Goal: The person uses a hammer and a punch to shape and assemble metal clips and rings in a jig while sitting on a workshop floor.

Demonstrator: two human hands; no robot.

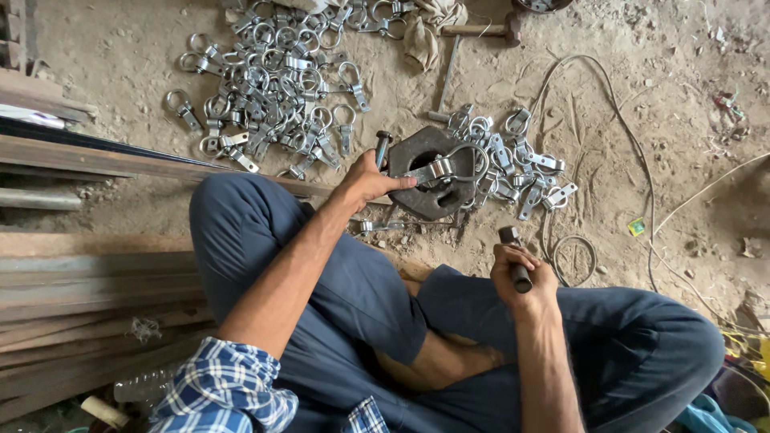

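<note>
The left hand (367, 180) pins a stiff, light, silvery steel ring clamp (449, 167) by its flat tail atop the heavy hexagonal iron block (425, 152); the right hand (521, 277), below the block, grips a dark hammer handle (515, 258).

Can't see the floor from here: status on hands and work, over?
Left hand pinning metal clamp on iron block. Right hand gripping hammer handle. Nothing between them.
</note>
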